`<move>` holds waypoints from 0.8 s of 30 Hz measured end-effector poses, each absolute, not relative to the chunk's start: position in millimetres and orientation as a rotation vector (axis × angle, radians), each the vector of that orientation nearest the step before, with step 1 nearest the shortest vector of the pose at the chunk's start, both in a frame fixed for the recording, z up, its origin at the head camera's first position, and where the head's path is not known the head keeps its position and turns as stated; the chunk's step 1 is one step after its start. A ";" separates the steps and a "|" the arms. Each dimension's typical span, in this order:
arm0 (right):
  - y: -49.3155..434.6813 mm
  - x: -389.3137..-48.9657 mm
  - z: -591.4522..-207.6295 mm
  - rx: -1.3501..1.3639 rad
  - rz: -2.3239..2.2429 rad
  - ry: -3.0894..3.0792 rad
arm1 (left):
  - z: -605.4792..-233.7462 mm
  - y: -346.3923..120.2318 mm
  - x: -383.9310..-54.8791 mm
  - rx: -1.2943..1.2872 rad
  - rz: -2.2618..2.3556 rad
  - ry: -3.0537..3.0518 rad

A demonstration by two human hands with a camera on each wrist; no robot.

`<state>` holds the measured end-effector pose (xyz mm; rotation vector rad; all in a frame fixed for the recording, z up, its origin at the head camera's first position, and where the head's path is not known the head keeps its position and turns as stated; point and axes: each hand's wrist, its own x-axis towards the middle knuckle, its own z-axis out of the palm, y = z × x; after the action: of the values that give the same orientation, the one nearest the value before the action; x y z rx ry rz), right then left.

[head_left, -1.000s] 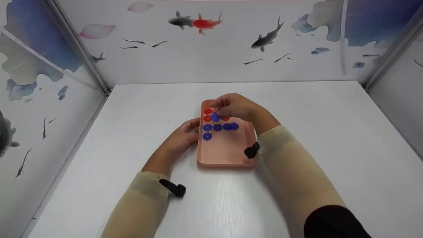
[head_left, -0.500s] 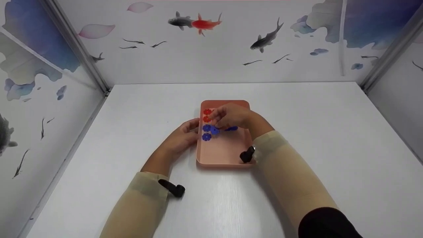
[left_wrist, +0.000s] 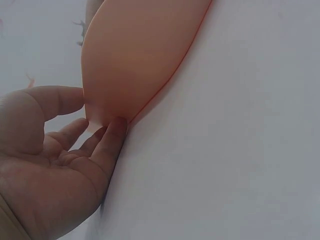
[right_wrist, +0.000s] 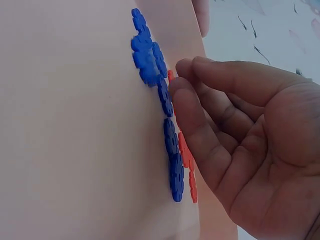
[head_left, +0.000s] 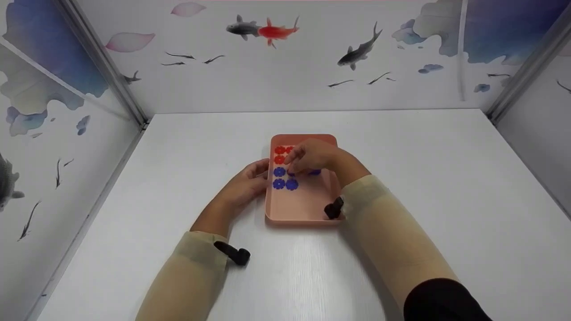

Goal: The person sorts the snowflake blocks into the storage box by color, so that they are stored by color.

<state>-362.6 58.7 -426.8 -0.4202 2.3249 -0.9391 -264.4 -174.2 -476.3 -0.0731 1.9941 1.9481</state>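
Note:
A pink tray (head_left: 299,208) lies on the white table, with red and blue flower-shaped plastic discs inside. Red discs (head_left: 279,159) form two rows at the far end; below them are blue discs (head_left: 279,172), some hidden by my hand. One blue disc (head_left: 291,184) sits in the nearer blue row. My right hand (head_left: 316,156) hovers over the discs, fingers slightly bent, thumb close to the forefinger; nothing shows between the fingertips in the right wrist view. With thumb and fingertips, my left hand (left_wrist: 65,160) touches the outside of the tray's left wall.
White panels (head_left: 312,89) printed with fish and leaves surround the table (head_left: 178,147) at the back and sides. Black wrist cameras are strapped to both sleeves; the right one (head_left: 333,208) hangs over the tray's right edge.
My right hand has come nearer with a blue disc and let it go beside the leftmost disc of the nearer blue row. The left hand has stayed at the tray.

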 end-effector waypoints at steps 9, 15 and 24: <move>78.7 -356.0 -395.0 -0.479 -1.163 2.319 | -478.8 -172.7 -267.0 -0.112 1.912 2.033; 104.6 -343.8 -385.9 -0.506 -1.277 2.334 | -478.4 -173.3 -267.5 -0.133 1.918 2.026; 164.3 -331.2 -408.9 -0.378 -1.407 2.328 | -481.5 -176.3 -267.5 -0.136 1.962 1.981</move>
<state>-331.2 164.3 -408.9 -0.3776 2.3282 -1.4071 -267.5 -176.3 -481.5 -0.1364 1.9813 1.9616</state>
